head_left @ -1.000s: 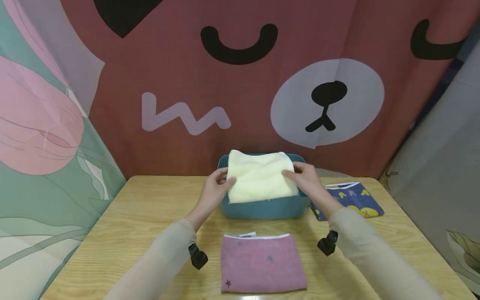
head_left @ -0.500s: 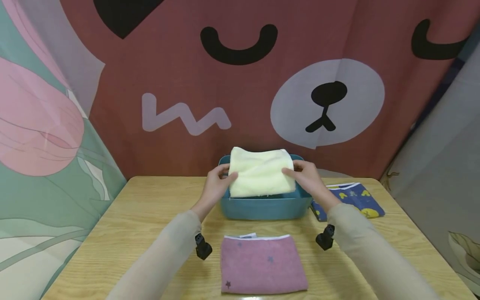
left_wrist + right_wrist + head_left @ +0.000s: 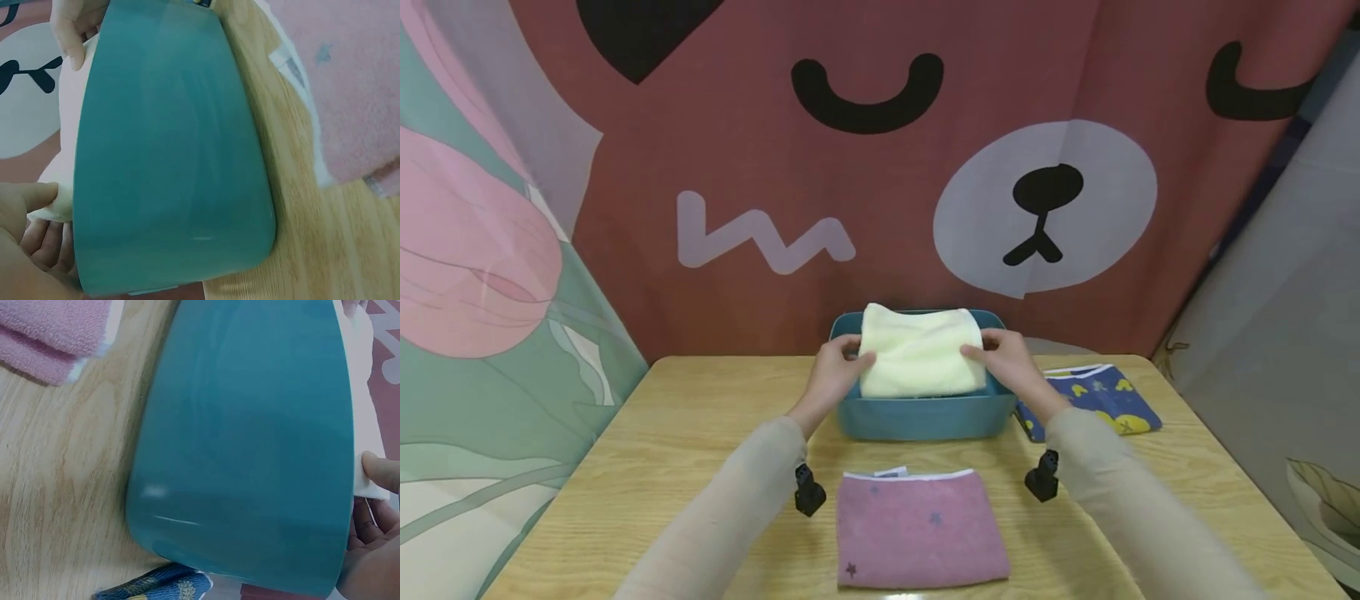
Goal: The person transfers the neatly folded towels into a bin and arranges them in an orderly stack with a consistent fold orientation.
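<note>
A folded pale yellow towel (image 3: 921, 354) is held at the mouth of a teal plastic bin (image 3: 925, 418), its lower edge just inside the front rim. My left hand (image 3: 835, 371) pinches the towel's left side, thumb in front and fingers behind. On the opposite side my right hand (image 3: 1011, 360) pinches it the same way. Both wrist views show the bin's front wall up close, with the left thumb (image 3: 39, 195) and the right thumb (image 3: 380, 470) on the towel. How deep the towel reaches into the bin is hidden.
A folded pink towel (image 3: 921, 533) with stars lies on the wooden table (image 3: 700, 442) in front of the bin. Right of the bin lies a folded blue towel (image 3: 1101, 400) with yellow figures. A printed curtain (image 3: 760, 308) hangs behind the table.
The yellow towel rose slightly, then came down a little, with its lower edge shifting from in front of the bin's front wall to inside the rim. Both hands keep their pinch.
</note>
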Motion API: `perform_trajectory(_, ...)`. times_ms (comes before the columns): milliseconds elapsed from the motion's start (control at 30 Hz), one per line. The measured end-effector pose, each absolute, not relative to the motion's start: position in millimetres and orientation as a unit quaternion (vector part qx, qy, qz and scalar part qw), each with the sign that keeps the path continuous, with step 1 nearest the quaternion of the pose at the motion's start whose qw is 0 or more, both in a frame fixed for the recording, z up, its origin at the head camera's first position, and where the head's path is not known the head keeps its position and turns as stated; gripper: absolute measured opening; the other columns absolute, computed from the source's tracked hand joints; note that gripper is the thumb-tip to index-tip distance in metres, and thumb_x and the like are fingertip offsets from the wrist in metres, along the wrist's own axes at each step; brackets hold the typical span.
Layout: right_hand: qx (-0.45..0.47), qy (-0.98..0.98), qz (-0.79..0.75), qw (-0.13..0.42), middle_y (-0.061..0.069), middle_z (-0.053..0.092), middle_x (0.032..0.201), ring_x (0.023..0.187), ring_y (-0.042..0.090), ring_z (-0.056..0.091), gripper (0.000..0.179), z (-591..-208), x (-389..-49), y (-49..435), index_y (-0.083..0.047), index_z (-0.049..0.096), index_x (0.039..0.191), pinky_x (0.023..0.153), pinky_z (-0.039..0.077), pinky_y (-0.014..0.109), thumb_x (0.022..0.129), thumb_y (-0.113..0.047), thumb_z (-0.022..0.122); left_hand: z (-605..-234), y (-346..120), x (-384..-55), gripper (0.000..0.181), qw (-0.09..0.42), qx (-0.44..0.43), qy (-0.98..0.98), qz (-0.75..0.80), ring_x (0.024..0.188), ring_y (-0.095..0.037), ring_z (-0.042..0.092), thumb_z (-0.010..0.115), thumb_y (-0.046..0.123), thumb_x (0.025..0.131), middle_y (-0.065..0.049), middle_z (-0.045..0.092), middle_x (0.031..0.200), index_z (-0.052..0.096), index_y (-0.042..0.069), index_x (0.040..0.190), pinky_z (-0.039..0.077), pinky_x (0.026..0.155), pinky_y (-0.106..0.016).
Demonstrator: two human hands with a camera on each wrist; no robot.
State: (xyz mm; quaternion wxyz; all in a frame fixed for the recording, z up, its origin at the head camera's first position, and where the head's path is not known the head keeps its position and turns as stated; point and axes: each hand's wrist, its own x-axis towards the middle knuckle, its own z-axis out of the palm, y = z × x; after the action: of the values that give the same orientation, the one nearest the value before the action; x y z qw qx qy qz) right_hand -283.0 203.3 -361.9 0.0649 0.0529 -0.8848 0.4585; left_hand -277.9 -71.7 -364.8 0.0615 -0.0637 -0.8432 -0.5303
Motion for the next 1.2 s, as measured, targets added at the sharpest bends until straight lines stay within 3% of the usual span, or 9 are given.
perform_trajectory(133, 0.049, -0.89, 0.448, 0.07, 0.022, 0.068, 0.109, 0.096, 0.032, 0.062, 0.034, -364, -283, 201, 0.006, 0.067, 0.116, 0.078, 0.051, 0.04, 0.096, -0.021, 0.068, -366, -73, -277, 0.037, 0.057, -0.072, -0.854, -0.512, 0.097, -0.025, 0.061, 0.07, 0.018, 0.094, -0.01, 0.066, 0.116, 0.064, 0.004, 0.128, 0.052, 0.074, -0.036)
perform_trajectory(433, 0.065, -0.901, 0.423, 0.072, 0.018, 0.069, 0.096, 0.079, 0.025, 0.058, 0.026, -368, -282, 199, 0.006, 0.069, 0.107, 0.067, 0.046, 0.036, 0.095, -0.017, 0.069, -371, -72, -279, 0.038, 0.046, -0.09, -0.882, -0.46, 0.093, -0.022, 0.061, 0.071, 0.016, 0.093, -0.009, 0.066, 0.109, 0.062, 0.003, 0.128, 0.053, 0.07, -0.033)
perform_trajectory(900, 0.056, -0.903, 0.42, 0.073, 0.024, 0.065, 0.115, 0.108, 0.038, 0.06, 0.034, -369, -277, 196, 0.008, 0.063, 0.123, 0.088, 0.051, 0.049, 0.097, -0.014, 0.065, -373, -74, -273, 0.038, 0.066, -0.086, -0.883, -0.456, 0.094, -0.025, 0.062, 0.069, 0.013, 0.094, -0.012, 0.066, 0.109, 0.061, 0.0, 0.129, 0.053, 0.075, -0.037)
perform_trajectory(1200, 0.052, -0.888, 0.451, 0.074, 0.019, 0.066, 0.112, 0.105, 0.034, 0.063, 0.028, -365, -272, 198, 0.001, 0.065, 0.123, 0.087, 0.051, 0.047, 0.099, -0.012, 0.061, -374, -76, -267, 0.036, 0.079, -0.117, -0.876, -0.462, 0.106, -0.029, 0.061, 0.068, 0.005, 0.093, -0.015, 0.065, 0.116, 0.06, -0.001, 0.127, 0.053, 0.082, -0.039)
